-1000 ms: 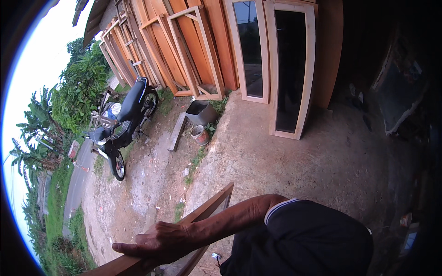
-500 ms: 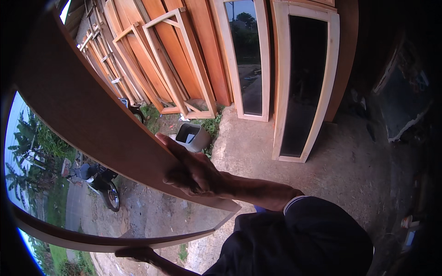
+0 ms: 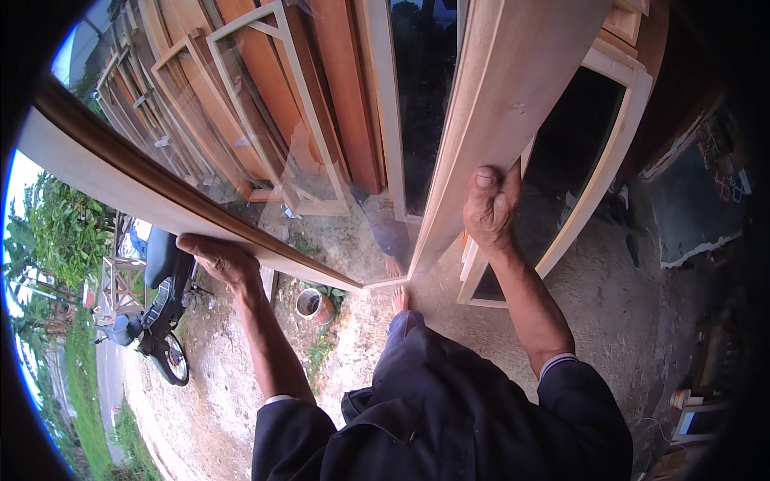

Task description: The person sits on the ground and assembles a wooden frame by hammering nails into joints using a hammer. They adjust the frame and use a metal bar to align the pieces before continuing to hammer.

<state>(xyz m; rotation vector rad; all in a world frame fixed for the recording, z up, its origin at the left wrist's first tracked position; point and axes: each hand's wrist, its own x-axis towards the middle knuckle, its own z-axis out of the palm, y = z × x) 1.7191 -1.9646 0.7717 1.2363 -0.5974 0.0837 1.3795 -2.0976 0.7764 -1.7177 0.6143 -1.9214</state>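
Upright in front of me stands a glazed wooden frame, with a clear, reflecting glass pane between its two long side rails. Its narrow lower end is near my bare foot. My left hand presses along the outer side of the left rail, the fingers partly hidden by it. On the right rail, my right hand grips the outer edge, thumb on the wood and fingers mostly behind it. Directly right of that hand leans another pale wooden frame with dark glass.
Several bare wooden frames and reddish-brown boards lean at the back. A motorcycle stands outside at left, near a round bucket. A dark broken-edged sheet is at far right, above concrete floor.
The glazed frame has turned from lying across my left to upright before me. My right hand has moved right with it, and my left hand has risen along its rail.
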